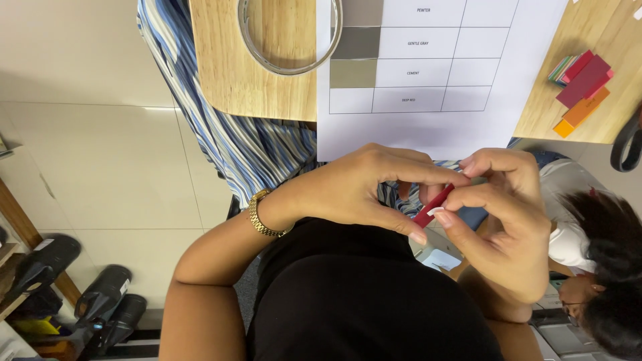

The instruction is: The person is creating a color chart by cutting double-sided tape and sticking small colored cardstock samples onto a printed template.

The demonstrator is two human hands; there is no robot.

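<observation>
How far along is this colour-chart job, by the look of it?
Done: the paper chart already carries grey swatches in its left column, though the bottom cell there looks blank. In hand: the left hand and right hand pinch a small red strip together. Left: a stack of coloured strips waits on the wooden table.

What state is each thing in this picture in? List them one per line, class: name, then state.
left hand: pinching the red strip
right hand: fingertips on the red strip
red strip: held between both hands, tilted
paper chart: flat, overhanging the table edge
colour swatches: fanned loosely on the table
metal ring: lying flat
</observation>
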